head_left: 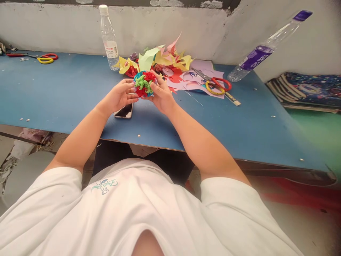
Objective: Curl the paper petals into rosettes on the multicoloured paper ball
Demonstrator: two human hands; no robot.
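Between my two hands is a round paper flower ball [144,84] of curled red, green and blue pieces, raised above the blue table [66,89]. My left hand [121,95] supports it from the left, fingers at its side and below. On the right, my right hand [162,93] grips it, thumb on the front and fingers around the edge. A phone [124,111] lies on the table under my left hand. Behind the ball sits a heap of paper scraps [170,58] in yellow, red, pink and pale green.
Scissors [217,85] with red and yellow handles and a cutter knife [232,99] lie at the right. More scissors [45,58] are at far left. One clear bottle [109,46] stands behind; a purple-labelled bottle [255,57] appears at right. Folded patterned fabric [306,89] lies beyond.
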